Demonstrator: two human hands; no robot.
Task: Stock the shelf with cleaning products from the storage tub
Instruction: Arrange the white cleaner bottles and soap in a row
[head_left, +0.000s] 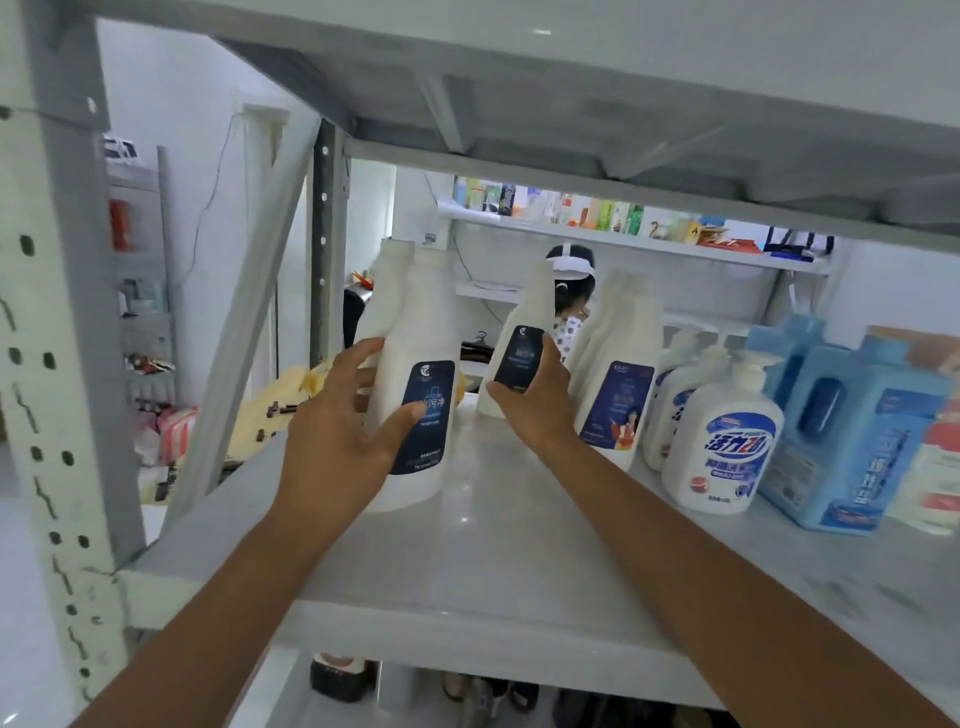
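Left of the soap bottle (727, 441), the left grip (337, 431) clasps the near white bottle (415, 332), the right grip (540, 400) the far white bottle (535, 306); I'd set both upright, labels forward.

White bottles, dark-blue labels, standing on shelf (467, 561) near left edge: front bottle (421, 332) in left hand (337, 431), rear bottle (524, 317) in right hand (540, 400).
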